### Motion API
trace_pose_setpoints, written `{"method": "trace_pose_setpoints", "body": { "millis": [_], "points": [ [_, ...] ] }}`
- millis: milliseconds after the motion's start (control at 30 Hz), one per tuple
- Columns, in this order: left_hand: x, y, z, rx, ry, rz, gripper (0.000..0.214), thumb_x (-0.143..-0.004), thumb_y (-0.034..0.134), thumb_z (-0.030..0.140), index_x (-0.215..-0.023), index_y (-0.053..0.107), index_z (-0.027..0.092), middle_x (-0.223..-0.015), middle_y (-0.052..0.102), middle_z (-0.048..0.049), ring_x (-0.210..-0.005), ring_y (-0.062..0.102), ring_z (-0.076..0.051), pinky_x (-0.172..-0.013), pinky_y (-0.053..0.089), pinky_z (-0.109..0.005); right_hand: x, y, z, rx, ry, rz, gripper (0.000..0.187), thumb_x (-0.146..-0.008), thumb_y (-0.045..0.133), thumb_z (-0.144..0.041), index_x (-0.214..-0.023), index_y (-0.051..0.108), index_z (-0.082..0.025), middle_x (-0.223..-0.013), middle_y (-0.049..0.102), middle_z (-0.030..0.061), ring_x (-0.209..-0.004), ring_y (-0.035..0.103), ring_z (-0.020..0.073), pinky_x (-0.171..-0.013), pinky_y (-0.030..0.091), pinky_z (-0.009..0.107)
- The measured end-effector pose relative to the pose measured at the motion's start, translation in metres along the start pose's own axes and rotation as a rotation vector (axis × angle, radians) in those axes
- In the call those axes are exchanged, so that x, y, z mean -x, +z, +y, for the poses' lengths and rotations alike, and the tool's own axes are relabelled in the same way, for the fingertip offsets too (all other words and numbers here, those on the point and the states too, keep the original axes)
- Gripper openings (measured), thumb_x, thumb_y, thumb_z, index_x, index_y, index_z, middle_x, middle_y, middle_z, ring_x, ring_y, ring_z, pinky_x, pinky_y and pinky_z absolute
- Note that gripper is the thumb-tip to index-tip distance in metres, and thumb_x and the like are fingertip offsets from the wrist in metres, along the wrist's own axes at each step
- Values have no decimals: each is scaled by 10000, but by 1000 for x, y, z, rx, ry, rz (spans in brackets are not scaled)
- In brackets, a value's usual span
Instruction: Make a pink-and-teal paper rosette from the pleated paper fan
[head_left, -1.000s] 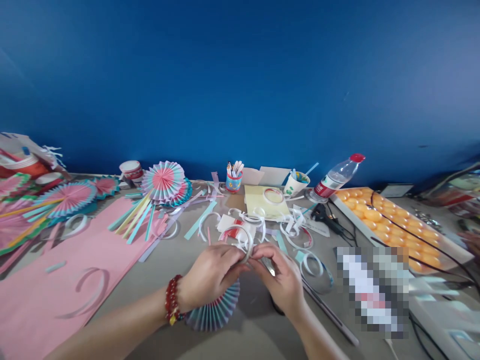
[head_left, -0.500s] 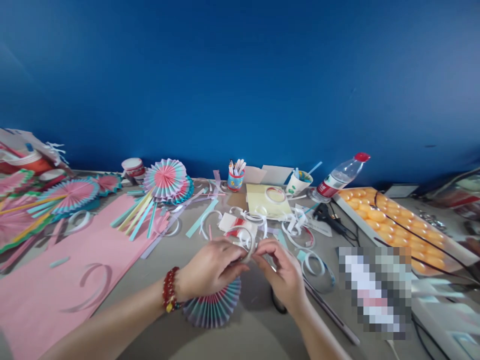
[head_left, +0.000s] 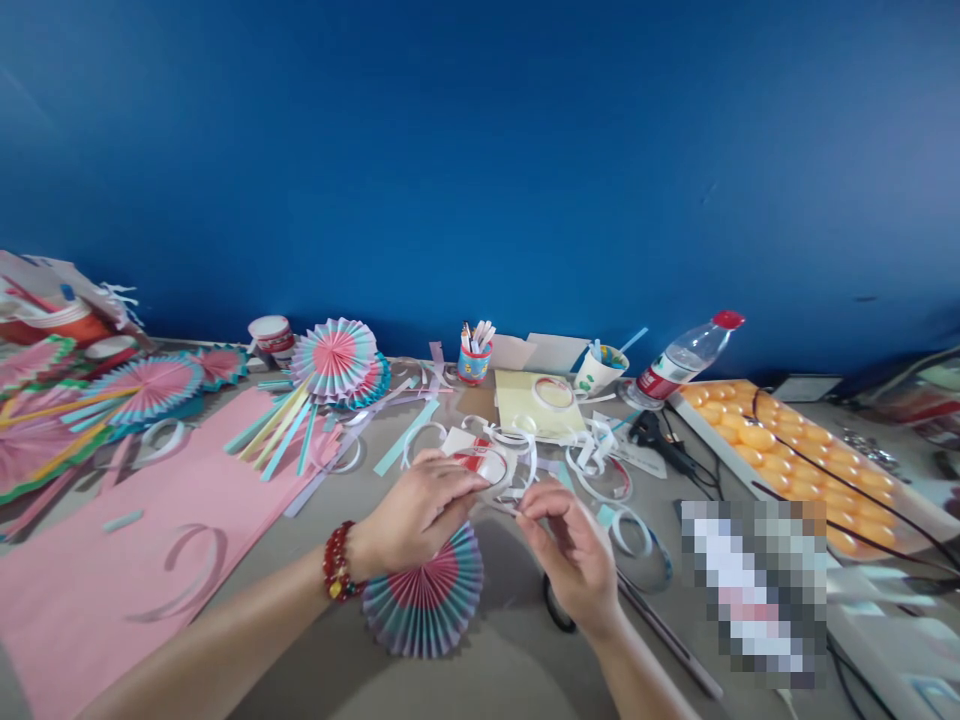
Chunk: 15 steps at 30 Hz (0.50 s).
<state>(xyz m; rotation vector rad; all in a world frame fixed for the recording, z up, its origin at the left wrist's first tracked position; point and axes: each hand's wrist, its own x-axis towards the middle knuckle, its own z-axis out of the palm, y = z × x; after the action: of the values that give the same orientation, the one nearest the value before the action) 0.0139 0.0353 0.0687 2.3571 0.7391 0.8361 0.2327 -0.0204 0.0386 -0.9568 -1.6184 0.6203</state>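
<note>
My left hand (head_left: 420, 520), with a red bead bracelet at the wrist, grips a roll of tape (head_left: 491, 470) over a pleated paper fan (head_left: 427, 600) that lies on the table under it. My right hand (head_left: 574, 555) is closed in a pinch just right of the roll, thumb and forefinger together on the pulled end of the tape, which is too thin to see clearly. Curls of white backing strip (head_left: 592, 460) lie beyond both hands.
Pink paper sheet (head_left: 135, 530) and finished fans with sticks (head_left: 334, 360) lie at left. A pen cup (head_left: 472, 360), yellow pad (head_left: 536, 405), paper cup (head_left: 596, 368) and plastic bottle (head_left: 679, 360) stand at the back. A tray of orange balls (head_left: 795, 450) and black cables are at right.
My hands have drawn slightly apart; the right hand pulled back to the right from the roll. The fan under my left hand shows more of its pink centre.
</note>
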Motion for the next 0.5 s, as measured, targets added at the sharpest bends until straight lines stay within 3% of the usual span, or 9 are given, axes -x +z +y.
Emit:
{"method": "trace_pose_setpoints", "body": {
  "millis": [300,500],
  "points": [
    [3,2,-1,-79,16,27,258,-935,463,121,-1112,635,194,-1041,724,-72,-947,662,-213,-912,389,-377,-3,1,4,-74,73,-33,95,-883,667,-193,-891,581,-233,-859,584,24,-830,584,171,-721,489,278],
    [3,1,-1,-92,41,-1,293,-941,448,107,-1163,617,195,-1089,717,-71,-1007,648,-216,-925,380,-378,1,2,8,-9,27,24,120,-881,649,-131,-868,585,-232,-928,585,30,-842,586,161,-718,470,278]
  ]
}}
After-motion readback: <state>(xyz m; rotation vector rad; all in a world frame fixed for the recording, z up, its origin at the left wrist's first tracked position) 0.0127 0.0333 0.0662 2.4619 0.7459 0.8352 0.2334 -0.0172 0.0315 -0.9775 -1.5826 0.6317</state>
